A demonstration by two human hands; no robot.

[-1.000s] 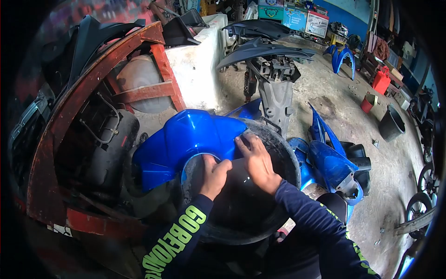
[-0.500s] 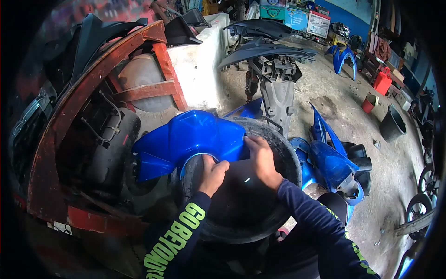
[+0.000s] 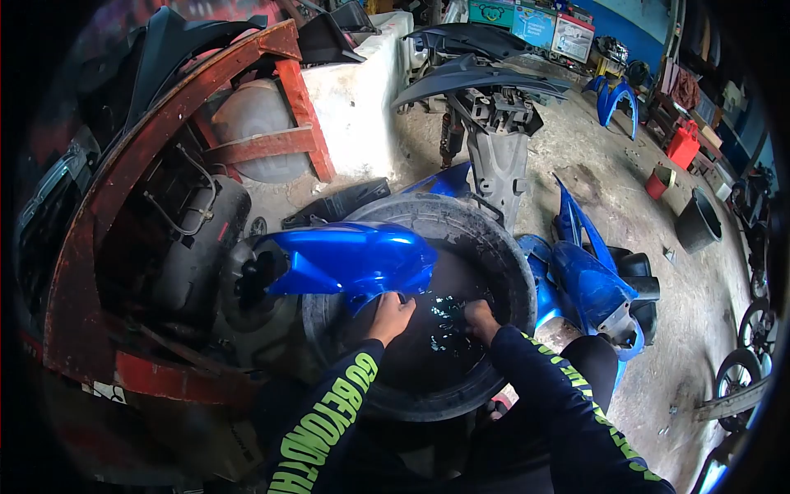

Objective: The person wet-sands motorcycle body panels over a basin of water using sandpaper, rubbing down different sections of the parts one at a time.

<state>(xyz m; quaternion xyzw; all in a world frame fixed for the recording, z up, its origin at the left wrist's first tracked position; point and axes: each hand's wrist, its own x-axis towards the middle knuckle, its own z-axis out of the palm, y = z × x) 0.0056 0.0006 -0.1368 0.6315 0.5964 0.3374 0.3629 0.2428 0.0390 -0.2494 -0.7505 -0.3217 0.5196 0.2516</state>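
Observation:
A glossy blue motorcycle fairing panel [image 3: 354, 255] is held tilted over a round black tub [image 3: 520, 272]. My left hand [image 3: 390, 318] is closed on the panel's lower edge, its fingers partly hidden. My right hand [image 3: 480, 319] is off the panel, low inside the tub at the dark water [image 3: 411, 354]. Its fingers are curled and their tips are hidden, so I cannot tell what they hold. Bright glints and ripples show on the water between my hands.
More blue body panels [image 3: 588, 280] lie right of the tub. Beyond it stands a stripped motorcycle frame [image 3: 498, 165]. On the left are a red wooden frame [image 3: 78, 272] and a black cylindrical tank [image 3: 202, 255]. A dark bucket [image 3: 697, 222] stands farther right.
My right hand has let go of the panel's right side and moved down to the water. The panel has tipped in my left hand, and the water is now rippled.

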